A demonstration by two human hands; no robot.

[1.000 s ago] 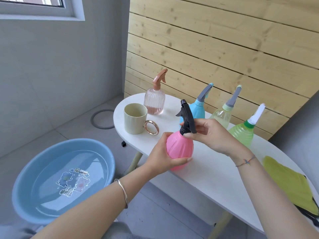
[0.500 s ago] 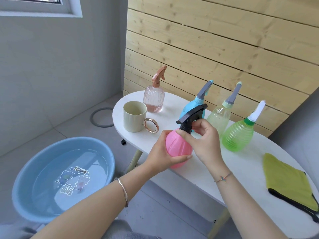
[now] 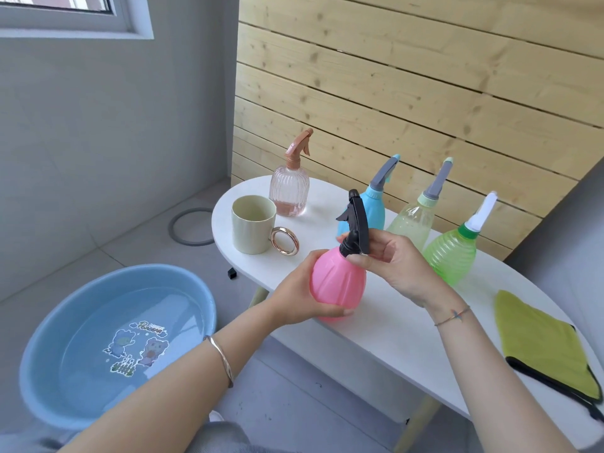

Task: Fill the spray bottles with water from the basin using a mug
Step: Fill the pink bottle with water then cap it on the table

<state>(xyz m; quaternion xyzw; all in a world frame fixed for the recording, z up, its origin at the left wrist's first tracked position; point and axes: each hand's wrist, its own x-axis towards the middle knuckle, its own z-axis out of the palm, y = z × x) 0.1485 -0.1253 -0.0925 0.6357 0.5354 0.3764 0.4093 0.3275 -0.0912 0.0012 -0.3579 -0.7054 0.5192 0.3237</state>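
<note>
Five spray bottles, one mug [image 3: 253,223], one basin [image 3: 49,325]; both hands clasp the pink bottle [image 3: 336,282], left hand [image 3: 300,297] body, right hand [image 3: 389,259] collar.

The pink bottle [image 3: 336,286] is smooth, opaque plastic with a matt black trigger head [image 3: 355,230]. The ribbed bottle [image 3: 289,191] looks like clear tinted glass or plastic (hard to say which). The mug [image 3: 253,225] is matt cream with a shiny metallic ring handle [image 3: 284,245]. The worktop [image 3: 376,338] is smooth white, the cloth [image 3: 545,344] soft and napped, and the wall planks [image 3: 408,76] bare knotty wood.
</note>
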